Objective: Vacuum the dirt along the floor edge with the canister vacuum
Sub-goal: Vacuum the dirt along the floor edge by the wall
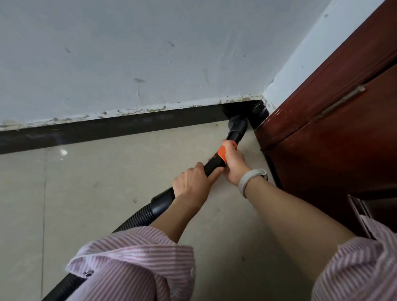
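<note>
— What did the room look like?

— The floor (101, 192) was pale beige tile with a glossy sheen. A black skirting strip (104, 126) ran along the foot of a grey-white wall (129, 46), whose lower edge was chipped and speckled. On the right stood a dark red wooden door (340, 132).

— And the vacuum?

— Only its front part showed. The black nozzle (237, 124) was pushed into the corner where the skirting met the door. Behind it came the wand (215, 165), with an orange band (222, 154), and then the ribbed black hose (136, 218), which trailed toward the lower left.

— The hands?

— The right hand (234, 161) had its fingers wrapped round the wand at the orange band; a pale wristband (250, 180) sat on that wrist. The left hand (192, 184) gripped the wand further back, fingers curled about it.

— Any writing?

— None could be read.
</note>
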Demonstrator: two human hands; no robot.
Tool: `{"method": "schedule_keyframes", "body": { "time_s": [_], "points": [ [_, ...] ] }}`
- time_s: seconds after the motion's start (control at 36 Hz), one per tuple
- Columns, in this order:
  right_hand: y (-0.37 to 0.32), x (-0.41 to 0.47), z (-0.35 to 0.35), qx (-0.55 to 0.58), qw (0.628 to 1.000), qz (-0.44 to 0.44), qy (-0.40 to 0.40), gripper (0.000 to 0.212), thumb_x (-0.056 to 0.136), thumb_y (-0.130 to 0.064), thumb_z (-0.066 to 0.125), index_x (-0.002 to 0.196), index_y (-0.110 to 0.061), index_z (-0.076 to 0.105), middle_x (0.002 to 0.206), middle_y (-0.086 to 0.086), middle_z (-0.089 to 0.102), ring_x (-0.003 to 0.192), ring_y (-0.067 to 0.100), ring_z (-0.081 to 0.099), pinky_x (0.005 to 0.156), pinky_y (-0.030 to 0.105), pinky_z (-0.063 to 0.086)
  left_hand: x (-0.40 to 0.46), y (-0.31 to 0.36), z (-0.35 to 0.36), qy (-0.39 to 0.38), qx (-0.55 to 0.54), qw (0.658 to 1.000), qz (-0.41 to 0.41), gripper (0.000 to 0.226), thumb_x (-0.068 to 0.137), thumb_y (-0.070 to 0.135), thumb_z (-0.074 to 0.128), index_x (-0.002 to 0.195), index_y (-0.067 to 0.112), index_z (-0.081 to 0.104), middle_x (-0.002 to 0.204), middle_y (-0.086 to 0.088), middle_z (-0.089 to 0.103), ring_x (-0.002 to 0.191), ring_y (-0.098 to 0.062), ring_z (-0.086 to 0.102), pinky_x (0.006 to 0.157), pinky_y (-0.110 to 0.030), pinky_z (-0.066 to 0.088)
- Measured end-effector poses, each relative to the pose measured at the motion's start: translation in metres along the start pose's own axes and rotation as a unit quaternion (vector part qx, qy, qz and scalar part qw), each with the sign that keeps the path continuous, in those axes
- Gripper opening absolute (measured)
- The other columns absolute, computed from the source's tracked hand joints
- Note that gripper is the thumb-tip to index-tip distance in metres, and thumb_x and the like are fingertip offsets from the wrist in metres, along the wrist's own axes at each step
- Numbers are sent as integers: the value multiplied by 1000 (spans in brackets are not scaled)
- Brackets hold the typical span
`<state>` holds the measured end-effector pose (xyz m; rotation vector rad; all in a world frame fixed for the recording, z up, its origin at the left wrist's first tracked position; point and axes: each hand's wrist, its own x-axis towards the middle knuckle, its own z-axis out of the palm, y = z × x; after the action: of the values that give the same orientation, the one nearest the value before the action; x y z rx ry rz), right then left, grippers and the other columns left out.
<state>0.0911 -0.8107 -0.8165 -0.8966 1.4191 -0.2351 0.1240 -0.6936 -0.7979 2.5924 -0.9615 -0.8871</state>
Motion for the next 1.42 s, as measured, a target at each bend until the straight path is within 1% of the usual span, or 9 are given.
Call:
{"method": "schedule_keyframes", "body": {
  "time_s": [0.44, 0.56, 0.67, 0.89, 0.97, 1.08, 1.22, 1.33, 1.42],
  "points": [
    [59, -69, 100, 5, 996, 33, -88, 41, 76, -43, 58, 102, -12, 50, 104, 18, 59, 101, 38, 64, 88, 49, 54, -55, -115, -37, 44, 31, 997, -55, 58, 86, 73, 28, 92, 19, 46, 80, -3, 62, 77, -26, 63, 70, -35, 51],
    [69, -115, 120, 18, 989, 85, -121, 26, 90, -30, 56, 104, -11, 46, 90, 11, 54, 73, 27, 65, 75, 38, 56, -94, -144, -60, 19, -9, 995, -97, 55, 87, 71, 31, 87, 18, 46, 82, -4, 63, 77, -26, 63, 69, -36, 50],
    [71, -173, 131, -11, 981, 128, -143, 23, 92, -26, 58, 103, -10, 46, 89, 10, 51, 73, 26, 64, 75, 38, 55, -144, -164, -86, -27, -87, 985, -144, 52, 87, 70, 36, 80, 20, 49, 76, -1, 59, 73, -24, 60, 66, -33, 47],
    [48, -288, 167, -202, 957, 91, -189, 17, 90, -21, 58, 84, -10, 47, 70, 8, 53, 57, 22, 61, 70, 38, 55, -246, -172, -135, -28, -299, 925, -235, 46, 90, 63, 39, 72, 21, 40, 67, -1, 52, 77, -32, 60, 63, -36, 42],
    [42, -335, 185, -272, 936, 76, -209, 22, 86, -26, 62, 96, -11, 48, 85, 13, 59, 72, 30, 65, 76, 43, 56, -283, -171, -163, -5, -356, 897, -264, 42, 92, 59, 40, 73, 21, 39, 65, 1, 51, 62, -21, 51, 58, -33, 37],
    [35, -401, 212, -316, 920, 56, -225, 20, 81, -27, 64, 91, -17, 49, 91, 12, 57, 93, 38, 66, 84, 50, 56, -333, -180, -206, 24, -404, 866, -294, 38, 93, 55, 42, 76, 21, 41, 66, 0, 52, 59, -16, 50, 55, -31, 36],
    [21, -494, 245, -333, 904, 57, -262, 15, 88, -20, 61, 88, -13, 48, 73, 6, 55, 61, 25, 62, 74, 43, 55, -399, -201, -265, 69, -443, 831, -328, 40, 94, 53, 43, 78, 16, 45, 65, 0, 51, 65, -24, 49, 60, -34, 35],
    [20, -569, 272, -355, 885, 52, -297, 17, 90, -22, 62, 89, -11, 49, 73, 5, 54, 67, 23, 61, 85, 47, 53, -457, -220, -310, 115, -474, 795, -361, 44, 94, 52, 43, 84, 11, 52, 71, -7, 60, 70, -28, 58, 66, -37, 43],
    [22, -627, 292, -383, 865, 46, -322, 17, 91, -21, 59, 85, -11, 47, 72, 5, 53, 68, 24, 59, 81, 45, 53, -502, -231, -340, 147, -494, 767, -382, 44, 95, 51, 43, 89, 9, 55, 79, -13, 65, 74, -29, 60, 67, -36, 43]
  ]
}}
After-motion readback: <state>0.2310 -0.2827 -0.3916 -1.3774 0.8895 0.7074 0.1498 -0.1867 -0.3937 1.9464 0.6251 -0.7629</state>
